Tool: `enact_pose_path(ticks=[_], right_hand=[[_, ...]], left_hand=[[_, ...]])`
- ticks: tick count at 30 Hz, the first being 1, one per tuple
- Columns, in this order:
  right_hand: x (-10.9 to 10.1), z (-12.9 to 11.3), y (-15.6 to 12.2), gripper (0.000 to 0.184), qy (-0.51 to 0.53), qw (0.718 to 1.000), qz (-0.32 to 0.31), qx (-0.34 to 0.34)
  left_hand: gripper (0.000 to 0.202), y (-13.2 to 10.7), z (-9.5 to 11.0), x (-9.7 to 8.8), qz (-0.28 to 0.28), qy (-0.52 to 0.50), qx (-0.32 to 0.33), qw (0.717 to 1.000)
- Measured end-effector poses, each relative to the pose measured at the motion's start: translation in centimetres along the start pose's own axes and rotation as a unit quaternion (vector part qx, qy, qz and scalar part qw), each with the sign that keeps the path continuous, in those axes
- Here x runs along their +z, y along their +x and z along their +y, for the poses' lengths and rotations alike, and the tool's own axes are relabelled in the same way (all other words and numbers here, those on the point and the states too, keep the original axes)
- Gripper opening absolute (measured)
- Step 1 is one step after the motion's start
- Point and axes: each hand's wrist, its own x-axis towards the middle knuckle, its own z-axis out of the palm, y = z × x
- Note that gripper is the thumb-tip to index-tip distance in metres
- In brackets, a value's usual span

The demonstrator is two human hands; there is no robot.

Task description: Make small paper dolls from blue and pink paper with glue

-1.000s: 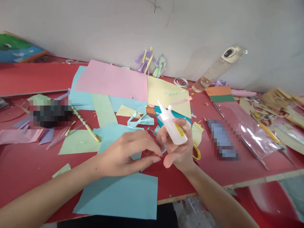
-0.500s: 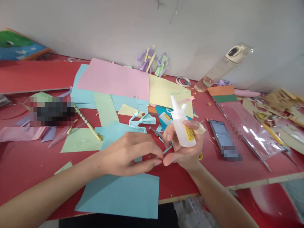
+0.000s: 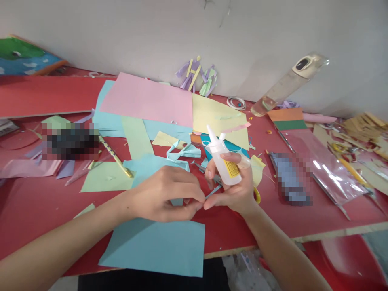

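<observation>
In my right hand (image 3: 239, 190) is a clear white glue bottle (image 3: 222, 161) with a yellow label, its nozzle tilted up and to the left. My left hand (image 3: 171, 194) is closed in a pinch, its thumb and fingertips meeting the tip of my right thumb. Whatever lies in that pinch is too small to make out. A thin blue paper strip (image 3: 214, 191) shows just beside the fingertips. Scissors (image 3: 257, 195) with a yellow handle lie partly hidden behind my right hand. Under my left hand are sheets of blue paper (image 3: 157, 250).
Pink paper (image 3: 148, 97) and yellow paper (image 3: 218, 113) lie at the back, with folded paper figures (image 3: 190, 74) against the wall. A water bottle (image 3: 281, 89) leans right of them. A phone (image 3: 289, 178) and a clear pouch (image 3: 330, 165) lie right; a pencil (image 3: 115, 155) lies left.
The glue bottle has tipped further left in my right hand. My left fingertips have closed together against the right thumb, and both hands have shifted slightly left.
</observation>
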Motion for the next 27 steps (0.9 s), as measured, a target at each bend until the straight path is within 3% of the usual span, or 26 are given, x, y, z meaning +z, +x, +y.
enact_pose_path(ticks=[22, 27], right_hand=[[-0.32, -0.27, 0.25, 0.078, -0.031, 1.000, 0.003, 0.002], [-0.45, -0.20, -0.03, 0.077, -0.034, 0.999, 0.011, 0.016]], left_hand=[[0.018, 0.03, 0.04, -0.27, 0.029, -0.083, -0.032, 0.996], [0.013, -0.14, -0.07, -0.48, 0.026, -0.063, -0.051, 0.996]])
